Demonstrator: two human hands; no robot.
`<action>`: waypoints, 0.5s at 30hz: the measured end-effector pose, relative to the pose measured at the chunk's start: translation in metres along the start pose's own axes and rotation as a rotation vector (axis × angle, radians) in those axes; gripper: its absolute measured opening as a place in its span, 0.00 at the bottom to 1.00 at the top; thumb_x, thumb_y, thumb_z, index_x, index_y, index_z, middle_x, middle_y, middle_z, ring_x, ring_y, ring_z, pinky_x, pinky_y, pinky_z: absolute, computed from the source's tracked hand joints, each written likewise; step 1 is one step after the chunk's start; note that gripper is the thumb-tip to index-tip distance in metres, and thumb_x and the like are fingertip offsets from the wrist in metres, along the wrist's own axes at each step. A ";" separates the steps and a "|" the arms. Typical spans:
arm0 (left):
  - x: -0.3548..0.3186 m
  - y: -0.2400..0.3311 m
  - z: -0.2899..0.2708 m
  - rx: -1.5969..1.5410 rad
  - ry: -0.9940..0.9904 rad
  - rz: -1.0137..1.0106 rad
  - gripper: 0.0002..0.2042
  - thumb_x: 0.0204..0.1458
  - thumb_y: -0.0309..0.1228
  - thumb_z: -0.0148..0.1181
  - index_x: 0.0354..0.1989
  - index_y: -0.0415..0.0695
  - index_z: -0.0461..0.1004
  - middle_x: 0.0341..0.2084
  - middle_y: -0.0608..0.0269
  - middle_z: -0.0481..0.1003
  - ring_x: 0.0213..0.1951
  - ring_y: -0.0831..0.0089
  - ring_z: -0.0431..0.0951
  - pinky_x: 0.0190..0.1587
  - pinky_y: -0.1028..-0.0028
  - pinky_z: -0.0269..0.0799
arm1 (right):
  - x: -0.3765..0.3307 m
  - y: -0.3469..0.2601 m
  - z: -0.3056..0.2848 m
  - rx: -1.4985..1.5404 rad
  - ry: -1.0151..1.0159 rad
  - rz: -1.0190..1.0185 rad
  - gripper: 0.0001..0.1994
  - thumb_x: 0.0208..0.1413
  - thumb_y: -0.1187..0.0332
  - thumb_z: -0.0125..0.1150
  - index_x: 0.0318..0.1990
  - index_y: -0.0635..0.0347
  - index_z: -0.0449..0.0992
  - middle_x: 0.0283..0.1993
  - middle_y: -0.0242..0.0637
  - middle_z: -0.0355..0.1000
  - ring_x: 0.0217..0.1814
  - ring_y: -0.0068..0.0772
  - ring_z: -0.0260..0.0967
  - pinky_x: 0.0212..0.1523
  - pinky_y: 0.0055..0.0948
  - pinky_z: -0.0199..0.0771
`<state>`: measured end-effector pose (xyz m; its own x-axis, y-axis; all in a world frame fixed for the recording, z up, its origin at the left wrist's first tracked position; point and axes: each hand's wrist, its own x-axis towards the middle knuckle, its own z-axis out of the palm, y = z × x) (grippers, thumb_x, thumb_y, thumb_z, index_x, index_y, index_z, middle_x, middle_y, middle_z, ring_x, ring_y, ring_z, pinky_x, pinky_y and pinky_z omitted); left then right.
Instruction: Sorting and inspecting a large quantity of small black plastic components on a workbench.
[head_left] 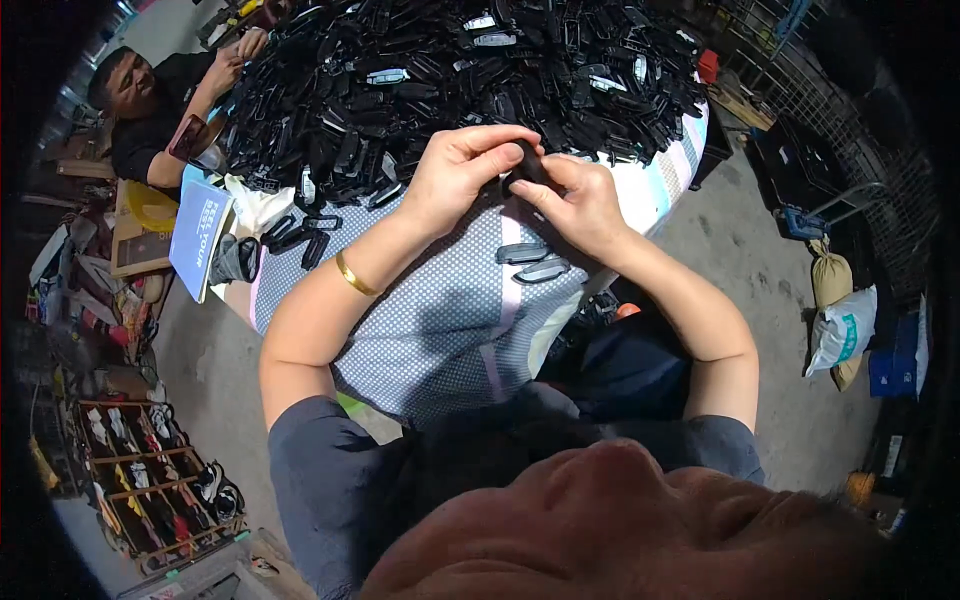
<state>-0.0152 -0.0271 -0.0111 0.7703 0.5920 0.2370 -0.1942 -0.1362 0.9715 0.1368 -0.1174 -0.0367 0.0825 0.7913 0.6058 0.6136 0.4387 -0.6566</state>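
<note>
Both of my hands are closed around one small black plastic part (531,166), held up at the near edge of a big heap. My left hand (450,180) pinches it from the left between thumb and fingers. From the right, my right hand (585,208) grips its lower end, thumb across the front. The fingers cover much of it, so its full shape is hidden. Beyond my hands spreads the heap of black oblong plastic parts (420,110). Two similar dark pieces, one black part (523,253) and one greyer part (542,271), lie on the cloth below my right hand.
A patterned cloth (400,300) covers the table. At its left edge are a blue notebook (200,235), a dark roll (234,259) and several black parts (300,238). A co-worker (150,120) reaches to the heap's far left. Bags (843,325) stand on the floor at right.
</note>
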 end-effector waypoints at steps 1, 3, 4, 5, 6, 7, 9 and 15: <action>0.002 0.005 -0.002 -0.002 0.004 0.001 0.12 0.53 0.24 0.51 0.45 0.36 0.72 0.37 0.56 0.76 0.40 0.72 0.75 0.47 0.75 0.70 | 0.004 0.001 -0.004 -0.128 -0.101 -0.011 0.11 0.44 0.66 0.64 0.29 0.65 0.75 0.26 0.43 0.71 0.25 0.41 0.69 0.27 0.33 0.69; 0.006 0.016 -0.011 0.164 -0.099 -0.100 0.12 0.53 0.26 0.52 0.45 0.36 0.72 0.36 0.58 0.76 0.39 0.74 0.75 0.46 0.76 0.70 | 0.011 0.007 -0.010 -0.257 -0.206 -0.024 0.10 0.42 0.67 0.63 0.30 0.64 0.75 0.28 0.42 0.72 0.27 0.43 0.69 0.29 0.34 0.70; 0.007 0.021 -0.016 0.209 -0.140 -0.134 0.13 0.52 0.27 0.53 0.45 0.36 0.72 0.35 0.60 0.76 0.38 0.77 0.75 0.45 0.78 0.70 | 0.014 0.011 -0.013 -0.287 -0.202 -0.126 0.12 0.41 0.68 0.63 0.33 0.64 0.75 0.32 0.41 0.72 0.30 0.43 0.69 0.32 0.34 0.70; 0.004 0.029 -0.015 0.293 -0.175 -0.135 0.13 0.51 0.27 0.56 0.44 0.36 0.72 0.33 0.62 0.76 0.37 0.79 0.75 0.44 0.79 0.70 | 0.016 0.012 -0.015 -0.317 -0.196 -0.228 0.14 0.40 0.69 0.63 0.36 0.64 0.74 0.36 0.41 0.72 0.33 0.43 0.68 0.35 0.34 0.70; 0.002 0.029 -0.017 0.396 -0.246 -0.165 0.13 0.49 0.28 0.59 0.42 0.36 0.74 0.32 0.61 0.77 0.35 0.79 0.75 0.41 0.79 0.71 | 0.017 0.010 -0.018 -0.416 -0.251 -0.234 0.15 0.38 0.71 0.62 0.38 0.61 0.74 0.41 0.39 0.70 0.40 0.41 0.66 0.41 0.35 0.69; 0.002 0.027 -0.018 0.498 -0.320 -0.193 0.12 0.47 0.29 0.61 0.39 0.37 0.75 0.31 0.61 0.78 0.33 0.78 0.76 0.37 0.80 0.71 | 0.016 0.008 -0.017 -0.417 -0.253 -0.234 0.15 0.38 0.71 0.62 0.38 0.61 0.74 0.41 0.39 0.70 0.40 0.41 0.66 0.41 0.35 0.69; -0.002 0.025 -0.015 0.698 -0.458 -0.143 0.13 0.43 0.28 0.63 0.37 0.36 0.75 0.29 0.61 0.77 0.30 0.76 0.75 0.35 0.76 0.71 | 0.017 0.004 -0.011 -0.409 -0.334 -0.329 0.14 0.38 0.72 0.61 0.37 0.59 0.75 0.41 0.35 0.71 0.41 0.39 0.65 0.42 0.33 0.69; -0.004 0.012 -0.018 1.198 -0.145 0.085 0.13 0.38 0.31 0.64 0.31 0.37 0.74 0.27 0.55 0.71 0.33 0.59 0.73 0.36 0.65 0.69 | 0.013 0.018 -0.002 -0.603 -0.328 -0.467 0.12 0.39 0.71 0.58 0.36 0.56 0.76 0.37 0.30 0.71 0.37 0.33 0.66 0.33 0.28 0.70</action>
<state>-0.0312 -0.0171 -0.0008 0.8581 0.4613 0.2255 0.3792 -0.8654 0.3276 0.1506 -0.1001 -0.0398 -0.4611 0.7091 0.5335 0.8514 0.5230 0.0407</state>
